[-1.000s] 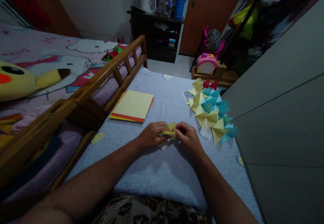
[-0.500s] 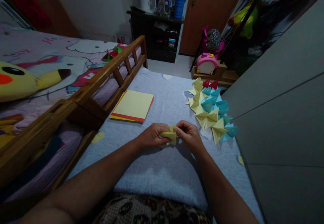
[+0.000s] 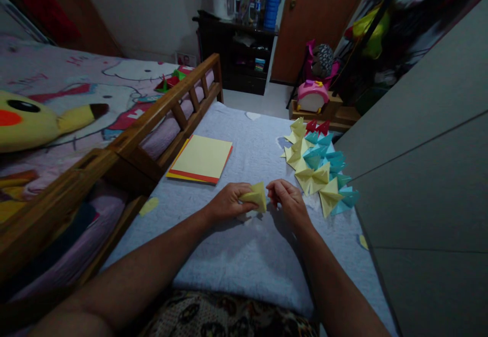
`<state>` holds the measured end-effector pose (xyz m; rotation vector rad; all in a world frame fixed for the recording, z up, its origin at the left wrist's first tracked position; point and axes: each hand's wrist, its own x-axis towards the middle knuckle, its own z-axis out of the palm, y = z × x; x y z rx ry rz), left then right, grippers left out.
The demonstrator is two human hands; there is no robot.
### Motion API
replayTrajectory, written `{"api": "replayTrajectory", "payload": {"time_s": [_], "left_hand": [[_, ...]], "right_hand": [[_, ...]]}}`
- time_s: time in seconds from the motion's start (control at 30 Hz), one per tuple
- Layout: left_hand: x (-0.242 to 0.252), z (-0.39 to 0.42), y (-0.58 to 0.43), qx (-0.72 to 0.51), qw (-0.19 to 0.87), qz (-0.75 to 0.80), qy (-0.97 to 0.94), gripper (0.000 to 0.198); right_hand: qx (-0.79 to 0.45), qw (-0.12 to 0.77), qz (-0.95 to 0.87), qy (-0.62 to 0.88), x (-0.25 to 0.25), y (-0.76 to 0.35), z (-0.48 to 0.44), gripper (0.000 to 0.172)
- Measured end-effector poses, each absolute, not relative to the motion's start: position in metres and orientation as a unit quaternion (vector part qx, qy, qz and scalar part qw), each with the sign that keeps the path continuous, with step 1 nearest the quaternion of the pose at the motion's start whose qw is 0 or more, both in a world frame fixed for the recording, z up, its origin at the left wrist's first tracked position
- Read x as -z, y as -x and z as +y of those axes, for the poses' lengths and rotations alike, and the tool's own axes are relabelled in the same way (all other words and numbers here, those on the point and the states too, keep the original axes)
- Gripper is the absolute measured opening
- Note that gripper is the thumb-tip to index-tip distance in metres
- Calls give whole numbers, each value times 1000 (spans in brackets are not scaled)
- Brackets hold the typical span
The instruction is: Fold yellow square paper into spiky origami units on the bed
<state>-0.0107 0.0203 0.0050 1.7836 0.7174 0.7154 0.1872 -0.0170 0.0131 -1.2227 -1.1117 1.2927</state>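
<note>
My left hand (image 3: 231,203) pinches a folded yellow paper piece (image 3: 258,197) between thumb and fingers, just above the pale blue bedsheet (image 3: 244,261). Just to the right of the paper, my right hand (image 3: 286,198) hovers apart from it with fingers curled together and nothing visible in them. Beyond my right hand stand several folded paper pieces: yellow ones (image 3: 311,178) in front and to the left, light blue ones (image 3: 324,151) behind them, and red ones (image 3: 317,126) at the far end. A stack of square paper (image 3: 202,156), pale yellow on top with orange edges below, lies beyond my left hand.
A wooden bed rail (image 3: 168,105) runs along the left, with a yellow plush toy (image 3: 30,123) on the bed behind it. A grey cabinet side (image 3: 427,184) borders the right. Past the far edge are a dark cabinet (image 3: 232,55) and a pink toy case (image 3: 312,96).
My right hand has let go of the yellow paper piece and drawn slightly right. In my left hand the piece has turned, its wider end now facing right.
</note>
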Motion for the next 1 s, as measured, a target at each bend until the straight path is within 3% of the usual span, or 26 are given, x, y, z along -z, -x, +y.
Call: {"api": "replayTrajectory", "payload": {"time_s": [0.2, 0.47, 0.7, 0.93, 1.0], "left_hand": [[0, 22, 13, -377, 547, 387, -639, 25], [-1, 21, 14, -385, 525, 388, -653, 28], [-6, 18, 10, -408, 512, 389, -648, 20], [-10, 17, 10, -418, 506, 413, -632, 21], [-10, 17, 10, -421, 507, 412, -629, 21]], "right_hand": [[-511, 442, -553, 488, -11, -185, -24, 13], [-413, 435, -651, 466, -11, -181, -22, 6], [-339, 443, -669, 492, -10, -178, -23, 6], [-388, 467, -594, 527, -1, -177, -25, 11], [-418, 481, -567, 522, 0, -177, -24, 20]]}}
